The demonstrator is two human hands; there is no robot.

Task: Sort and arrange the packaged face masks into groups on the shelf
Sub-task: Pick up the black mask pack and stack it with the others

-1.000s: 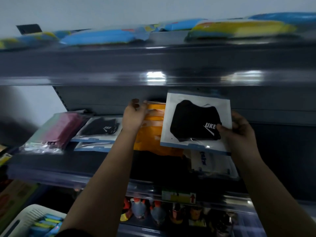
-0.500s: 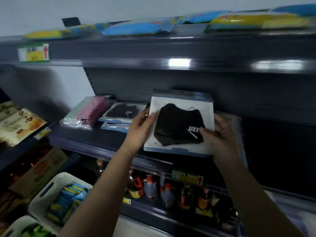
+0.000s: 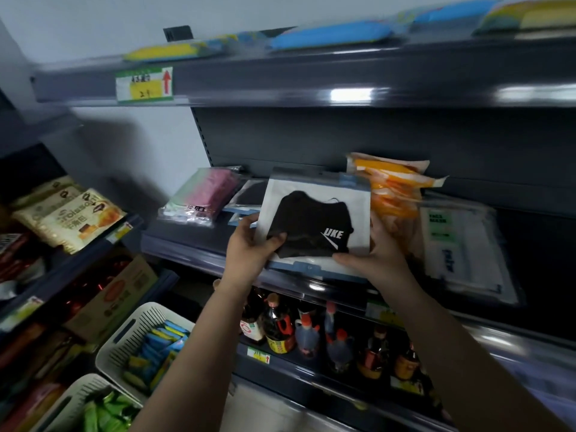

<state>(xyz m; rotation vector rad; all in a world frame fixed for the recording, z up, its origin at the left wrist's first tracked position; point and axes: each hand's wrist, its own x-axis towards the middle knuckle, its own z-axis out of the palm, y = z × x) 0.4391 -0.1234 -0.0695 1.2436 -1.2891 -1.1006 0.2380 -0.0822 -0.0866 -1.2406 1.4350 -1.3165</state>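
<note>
Both my hands hold a clear packet with a black mask [image 3: 314, 226] marked "LIKE" above the front edge of the dark middle shelf [image 3: 187, 241]. My left hand [image 3: 252, 247] grips its lower left corner, thumb on the front. My right hand [image 3: 378, 251] grips its lower right corner. Behind it on the shelf lie more black mask packets [image 3: 246, 198], a pink mask pack [image 3: 202, 198] at the left, orange mask packs [image 3: 392, 188] leaning at the back, and white mask packets [image 3: 461, 244] at the right.
The top shelf carries blue and yellow packs [image 3: 330, 37] and a price tag [image 3: 144, 85]. Sauce bottles [image 3: 280, 332] stand on the shelf below. White baskets [image 3: 124, 341] with small packets sit at lower left, snack bags [image 3: 67, 213] on the left rack.
My left hand came off the orange packs and took the packet's left corner. The black mask packet has come lower and leftward, near the shelf's front edge. The view swung left.
</note>
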